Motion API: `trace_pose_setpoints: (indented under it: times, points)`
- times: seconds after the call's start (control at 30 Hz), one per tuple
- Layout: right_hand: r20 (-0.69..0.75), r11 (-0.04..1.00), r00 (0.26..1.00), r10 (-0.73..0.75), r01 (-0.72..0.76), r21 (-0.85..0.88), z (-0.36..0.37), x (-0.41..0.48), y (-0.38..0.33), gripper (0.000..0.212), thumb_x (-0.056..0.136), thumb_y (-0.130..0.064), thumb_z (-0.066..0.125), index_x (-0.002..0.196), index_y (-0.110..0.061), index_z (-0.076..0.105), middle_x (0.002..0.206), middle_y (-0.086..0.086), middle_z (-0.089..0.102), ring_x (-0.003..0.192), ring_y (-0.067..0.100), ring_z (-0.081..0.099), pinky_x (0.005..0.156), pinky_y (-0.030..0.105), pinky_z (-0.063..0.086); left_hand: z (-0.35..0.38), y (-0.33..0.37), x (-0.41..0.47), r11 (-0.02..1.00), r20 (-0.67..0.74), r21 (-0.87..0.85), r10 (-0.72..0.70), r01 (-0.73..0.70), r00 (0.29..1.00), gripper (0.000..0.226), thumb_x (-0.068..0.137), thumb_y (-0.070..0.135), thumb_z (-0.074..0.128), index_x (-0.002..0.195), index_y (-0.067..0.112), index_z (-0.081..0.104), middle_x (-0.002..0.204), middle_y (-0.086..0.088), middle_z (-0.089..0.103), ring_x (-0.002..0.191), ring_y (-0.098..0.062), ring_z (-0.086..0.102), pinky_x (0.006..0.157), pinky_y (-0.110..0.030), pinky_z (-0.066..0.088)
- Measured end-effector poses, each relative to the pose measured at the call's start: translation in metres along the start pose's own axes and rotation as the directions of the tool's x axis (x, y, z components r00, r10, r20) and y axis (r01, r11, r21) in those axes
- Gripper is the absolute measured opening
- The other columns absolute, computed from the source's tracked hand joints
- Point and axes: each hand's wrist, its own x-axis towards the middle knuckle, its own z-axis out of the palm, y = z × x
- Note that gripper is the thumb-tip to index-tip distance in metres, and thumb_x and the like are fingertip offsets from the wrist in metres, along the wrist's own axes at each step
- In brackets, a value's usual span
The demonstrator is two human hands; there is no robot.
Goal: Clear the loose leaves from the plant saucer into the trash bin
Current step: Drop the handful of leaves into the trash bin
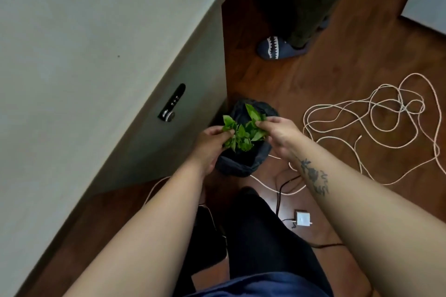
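A bunch of loose green leaves (243,131) hangs directly over the trash bin (243,164), a small round bin lined with a dark bag, standing on the wooden floor by the desk's side panel. My left hand (212,144) grips the leaves from the left. My right hand (277,135) pinches them from the right. Both hands are above the bin's opening. The plant saucer is not in view.
A pale desk (72,55) fills the left, with a black control panel (172,103) on its front edge. A tangled white cord (376,125) lies on the floor to the right. A white charger (303,218) sits near my legs. Another person's slippered foot (277,48) stands beyond.
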Motion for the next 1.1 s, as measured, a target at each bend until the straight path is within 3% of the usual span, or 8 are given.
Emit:
trace_pose_setpoints:
  times: [0.13, 0.27, 0.37, 0.5, 0.6, 0.7, 0.93, 1.1]
  points:
    - [-0.034, 0.992, 0.998, 0.049, -0.053, -0.110, -0.008, 0.038, 0.030, 0.011, 0.092, -0.005, 0.057, 0.101, -0.007, 0.062, 0.102, 0.018, 0.066, 0.087, 0.027, 0.061, 0.082, 0.043, 0.054, 0.001, -0.025, 0.027, 0.995, 0.025, 0.086, -0.041, 0.039, 0.999, 0.008, 0.091, 0.009, 0.063, 0.096, 0.008, 0.068, 0.088, -0.006, 0.069, 0.076, -0.010, 0.067, 0.071, -0.019, 0.056]
    - [-0.061, 0.980, 0.995, 0.078, -0.088, -0.180, -0.014, 0.056, 0.044, 0.049, 0.094, -0.018, 0.056, 0.141, -0.016, 0.042, 0.123, 0.005, 0.057, 0.092, 0.019, 0.060, 0.079, 0.030, 0.052, -0.001, -0.034, 0.044, 0.946, 0.003, 0.312, -0.091, 0.085, 0.996, 0.040, 0.097, 0.022, 0.053, 0.136, 0.010, 0.052, 0.128, -0.006, 0.058, 0.115, -0.013, 0.053, 0.092, -0.022, 0.035]
    - [-0.108, 0.968, 0.993, 0.052, -0.077, -0.239, -0.019, 0.050, 0.043, 0.038, 0.094, -0.018, 0.056, 0.131, -0.014, 0.052, 0.106, 0.008, 0.061, 0.066, 0.012, 0.052, 0.051, 0.019, 0.047, -0.003, -0.031, 0.037, 0.943, -0.019, 0.329, -0.047, 0.051, 0.999, 0.038, 0.097, 0.019, 0.054, 0.134, 0.009, 0.053, 0.118, -0.003, 0.058, 0.109, -0.015, 0.054, 0.091, -0.024, 0.041]
    - [-0.118, 0.957, 0.993, -0.007, -0.027, -0.287, -0.017, 0.015, 0.016, 0.007, 0.090, -0.015, 0.057, 0.090, -0.018, 0.063, 0.093, 0.010, 0.061, 0.072, 0.017, 0.056, 0.067, 0.027, 0.050, -0.002, -0.002, 0.004, 0.944, -0.020, 0.329, 0.035, -0.027, 0.999, 0.007, 0.091, 0.012, 0.061, 0.093, 0.016, 0.066, 0.090, -0.006, 0.066, 0.083, -0.019, 0.060, 0.066, -0.021, 0.047]
    - [-0.102, 0.952, 0.993, -0.064, 0.030, -0.304, -0.011, -0.023, -0.021, 0.014, 0.088, -0.009, 0.058, 0.076, -0.016, 0.061, 0.083, 0.007, 0.062, 0.075, 0.020, 0.059, 0.066, 0.025, 0.051, 0.003, 0.033, -0.027, 0.937, -0.032, 0.345, 0.062, -0.047, 0.998, 0.016, 0.089, 0.006, 0.062, 0.077, 0.017, 0.062, 0.079, -0.005, 0.065, 0.070, -0.016, 0.059, 0.060, -0.019, 0.048]
    - [-0.055, 0.942, 0.990, -0.128, 0.104, -0.320, 0.000, -0.064, -0.063, 0.016, 0.086, -0.005, 0.059, 0.073, -0.014, 0.060, 0.079, 0.008, 0.061, 0.074, 0.020, 0.060, 0.065, 0.024, 0.052, 0.010, 0.077, -0.066, 0.930, -0.002, 0.350, 0.126, -0.117, 0.992, 0.015, 0.091, 0.006, 0.061, 0.079, 0.015, 0.061, 0.077, -0.003, 0.065, 0.065, -0.012, 0.060, 0.056, -0.014, 0.050]
    - [0.086, 0.898, 0.965, -0.246, 0.260, -0.355, 0.037, -0.129, -0.144, 0.010, 0.087, -0.008, 0.062, 0.079, -0.013, 0.062, 0.078, 0.004, 0.065, 0.073, 0.017, 0.063, 0.072, 0.027, 0.055, 0.001, 0.159, -0.132, 0.919, -0.042, 0.320, 0.258, -0.231, 0.965, 0.010, 0.089, 0.008, 0.065, 0.080, 0.012, 0.063, 0.079, -0.004, 0.068, 0.070, -0.015, 0.064, 0.076, -0.030, 0.055]
    - [0.209, 0.831, 0.930, -0.303, 0.365, -0.420, 0.090, -0.153, -0.168, 0.001, 0.085, -0.012, 0.065, 0.086, -0.012, 0.066, 0.088, 0.009, 0.069, 0.081, 0.019, 0.067, 0.074, 0.028, 0.056, -0.047, 0.187, -0.167, 0.924, -0.155, 0.258, 0.329, -0.283, 0.932, 0.005, 0.088, 0.012, 0.068, 0.087, 0.007, 0.065, 0.081, -0.005, 0.070, 0.068, -0.014, 0.062, 0.063, -0.019, 0.053]
